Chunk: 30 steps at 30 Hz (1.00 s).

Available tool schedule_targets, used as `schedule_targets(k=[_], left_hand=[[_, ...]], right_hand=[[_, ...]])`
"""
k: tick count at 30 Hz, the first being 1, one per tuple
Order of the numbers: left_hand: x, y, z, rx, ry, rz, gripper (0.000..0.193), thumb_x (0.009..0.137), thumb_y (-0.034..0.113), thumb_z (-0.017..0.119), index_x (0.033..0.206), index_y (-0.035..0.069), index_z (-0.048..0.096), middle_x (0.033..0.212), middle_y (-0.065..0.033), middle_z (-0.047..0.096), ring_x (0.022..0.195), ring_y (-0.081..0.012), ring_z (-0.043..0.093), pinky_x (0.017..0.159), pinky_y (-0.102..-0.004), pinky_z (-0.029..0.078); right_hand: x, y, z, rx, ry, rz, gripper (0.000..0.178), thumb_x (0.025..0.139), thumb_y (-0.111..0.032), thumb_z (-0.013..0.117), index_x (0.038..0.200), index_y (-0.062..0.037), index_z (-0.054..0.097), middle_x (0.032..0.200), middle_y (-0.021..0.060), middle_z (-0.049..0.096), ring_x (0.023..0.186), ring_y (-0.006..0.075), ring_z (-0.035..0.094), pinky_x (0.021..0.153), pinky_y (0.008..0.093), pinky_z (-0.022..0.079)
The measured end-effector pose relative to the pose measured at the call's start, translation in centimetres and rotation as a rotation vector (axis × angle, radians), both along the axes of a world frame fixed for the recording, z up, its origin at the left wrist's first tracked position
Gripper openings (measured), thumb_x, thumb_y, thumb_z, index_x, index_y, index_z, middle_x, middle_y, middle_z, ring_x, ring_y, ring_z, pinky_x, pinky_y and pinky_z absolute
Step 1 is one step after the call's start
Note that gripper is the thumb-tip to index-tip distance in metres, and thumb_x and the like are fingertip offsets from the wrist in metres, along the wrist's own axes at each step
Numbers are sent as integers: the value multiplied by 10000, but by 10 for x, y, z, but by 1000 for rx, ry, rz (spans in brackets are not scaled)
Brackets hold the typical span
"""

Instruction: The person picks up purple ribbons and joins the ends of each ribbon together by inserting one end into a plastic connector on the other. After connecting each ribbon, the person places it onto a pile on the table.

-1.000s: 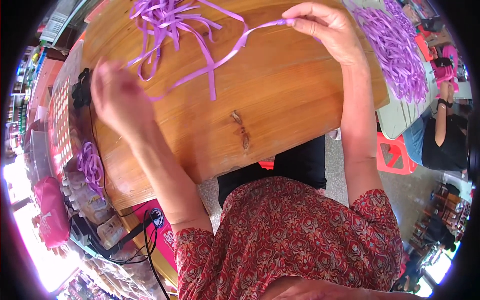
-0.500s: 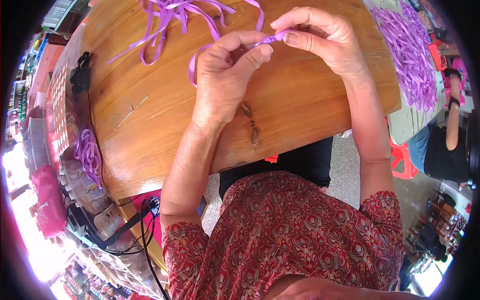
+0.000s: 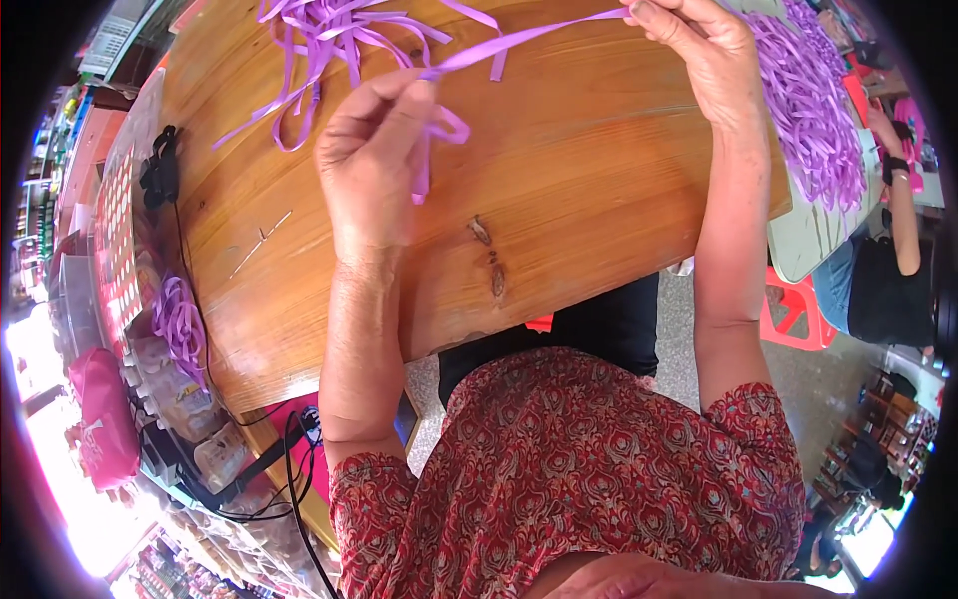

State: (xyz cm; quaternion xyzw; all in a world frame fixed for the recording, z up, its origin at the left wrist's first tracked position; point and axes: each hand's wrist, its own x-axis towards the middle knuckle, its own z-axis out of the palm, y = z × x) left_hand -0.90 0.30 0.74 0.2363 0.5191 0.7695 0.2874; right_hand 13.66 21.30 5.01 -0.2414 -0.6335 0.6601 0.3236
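Note:
A narrow purple ribbon (image 3: pixel 539 37) stretches between my two hands above the wooden table. My left hand (image 3: pixel 374 150) pinches it between thumb and fingers, and a loose end with a curl hangs down beside that hand. At the upper right, my right hand (image 3: pixel 699 50) grips the ribbon's other part between thumb and fingertips, close to the picture's top edge. A small knot or gather seems to sit at my left fingertips, though blur hides its detail. Beyond my left hand lies a loose heap of purple ribbons (image 3: pixel 324 40) on the tabletop.
The wooden table (image 3: pixel 579 200) bears a thin metal hook-like tool (image 3: pixel 261 244) at left. A black cable (image 3: pixel 185 240) runs down its left side by a purple ribbon bundle (image 3: pixel 178 324). At right, a pale table (image 3: pixel 798 240) holds many purple ribbons (image 3: pixel 813 120); another person's arm (image 3: pixel 903 215) is beyond.
My hands, close together before, have drawn apart: the left moved left, the right up and right. The ribbon between them is now pulled out long and fairly straight.

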Motion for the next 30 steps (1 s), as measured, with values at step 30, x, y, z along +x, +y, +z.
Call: schedule_targets(k=[30], left_hand=[[18, 7, -6, -104, -56, -88, 82, 886, 88, 589, 873, 21, 634, 658, 40, 526, 503, -3, 370, 443, -159, 257]], right_hand=[[-34, -26, -36, 845, 603, 367, 217, 803, -11, 645, 1020, -25, 660, 949, 74, 655, 842, 159, 621, 750, 262, 491]])
